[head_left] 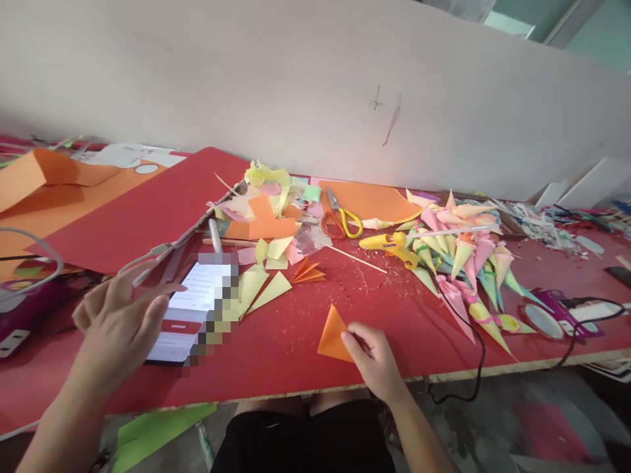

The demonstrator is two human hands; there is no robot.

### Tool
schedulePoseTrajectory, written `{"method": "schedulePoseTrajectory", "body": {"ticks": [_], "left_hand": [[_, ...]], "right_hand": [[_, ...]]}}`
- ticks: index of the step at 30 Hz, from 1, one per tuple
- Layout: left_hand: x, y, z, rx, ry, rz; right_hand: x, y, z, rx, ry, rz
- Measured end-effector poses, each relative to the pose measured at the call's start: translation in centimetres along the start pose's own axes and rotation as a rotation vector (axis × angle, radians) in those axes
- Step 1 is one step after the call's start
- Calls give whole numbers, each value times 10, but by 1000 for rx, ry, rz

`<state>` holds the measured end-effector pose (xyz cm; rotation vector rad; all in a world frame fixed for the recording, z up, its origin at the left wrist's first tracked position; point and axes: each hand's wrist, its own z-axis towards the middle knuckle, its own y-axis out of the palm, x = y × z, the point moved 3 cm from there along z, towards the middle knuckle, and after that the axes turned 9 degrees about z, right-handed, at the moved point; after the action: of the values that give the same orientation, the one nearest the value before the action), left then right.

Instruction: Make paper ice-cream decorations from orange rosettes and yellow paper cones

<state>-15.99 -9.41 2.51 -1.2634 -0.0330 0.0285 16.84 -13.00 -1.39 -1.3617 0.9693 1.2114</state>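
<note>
The red surface [296, 341] is covered with paper bits. A phone [190, 312] lies on it at the left, and the left hand [121, 322] is spread wide over it, holding nothing. The orange paper [333, 335] lies near the front edge. It is pinched at its lower corner by the right hand [374, 358]. The paper looks thin, light and bendy, so it is best held softly by an edge or corner.

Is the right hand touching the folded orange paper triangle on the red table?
Touching: the head view shows the right hand pinching the folded orange paper triangle at its edge.
</note>
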Motion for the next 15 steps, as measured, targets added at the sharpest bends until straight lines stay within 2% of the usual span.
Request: {"method": "schedulePoseTrajectory", "body": {"ticks": [9, 12, 15], "left_hand": [[-3, 17, 4, -49, 35, 105], [-3, 15, 6, -48, 43, 59], [-1, 6, 7, 17, 38, -54]], "right_hand": [[-3, 0, -2, -10, 22, -7], [-3, 0, -1, -11, 29, -8], [-3, 0, -1, -13, 37, -5]]}}
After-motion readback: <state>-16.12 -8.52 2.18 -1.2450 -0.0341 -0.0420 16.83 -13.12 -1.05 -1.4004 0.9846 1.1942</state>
